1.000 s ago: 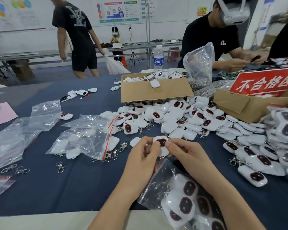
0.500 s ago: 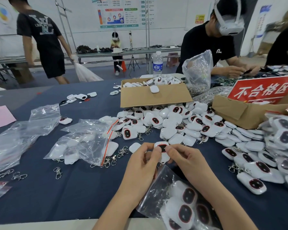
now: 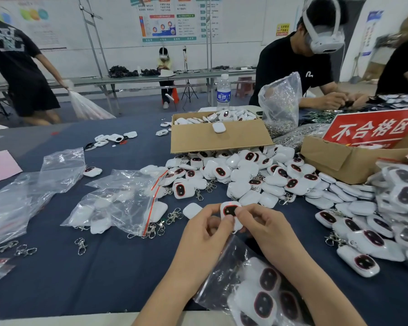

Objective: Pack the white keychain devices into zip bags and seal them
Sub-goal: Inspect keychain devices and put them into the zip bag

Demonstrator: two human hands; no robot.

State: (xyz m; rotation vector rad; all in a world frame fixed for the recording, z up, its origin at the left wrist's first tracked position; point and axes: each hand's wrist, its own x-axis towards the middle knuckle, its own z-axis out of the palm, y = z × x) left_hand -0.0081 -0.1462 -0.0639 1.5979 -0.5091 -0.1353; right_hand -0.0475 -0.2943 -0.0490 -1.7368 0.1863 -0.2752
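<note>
Two hands on one unit: our left hand (image 3: 205,234) & right hand (image 3: 266,229) still pinch the same white keychain device (image 3: 230,209) between thumb & forefinger tips, other fingers loosely curled, well in front of the cardboard box (image 3: 219,140). Vs a sec ago almost nothing has moved. Grip is the same and the device isn't bagged yet, so we judge the packing step is still pending.

The zip bag (image 3: 222,278) lies under our wrists, further front of the box, w/ several devices inside; we can't tell if its mouth is open. A second zip bag (image 3: 127,203), front-left of the box, also holds a few. The box itself is full of devices, & a loose pile (image 3: 245,175) spills against its front.
</note>
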